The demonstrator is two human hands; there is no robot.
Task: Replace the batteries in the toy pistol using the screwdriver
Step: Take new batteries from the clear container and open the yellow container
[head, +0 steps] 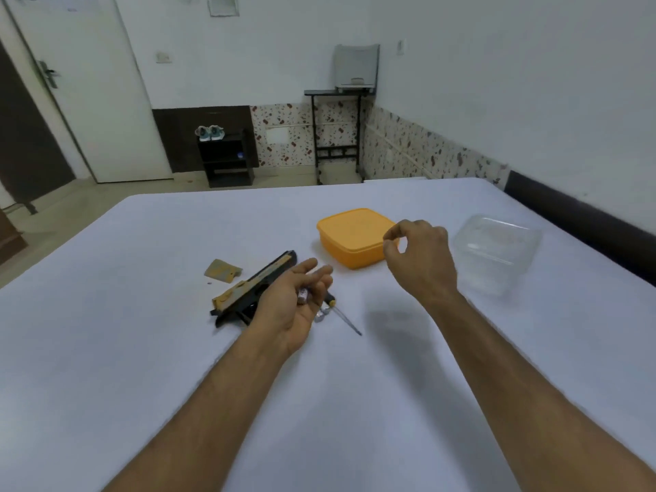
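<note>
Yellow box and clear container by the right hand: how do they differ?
The yellow box is opaque; the clear container is see-through. The yellow box lies left of the right hand and partly behind it; the clear container lies to its right, apart from it. Both are squarish with rounded corners and rest on the white sheet.

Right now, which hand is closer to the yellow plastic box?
The right hand. It hangs just at the right edge of the yellow plastic box, fingers curled in a pinch. The left hand lies palm up, nearer the person, beside the black toy pistol.
</note>
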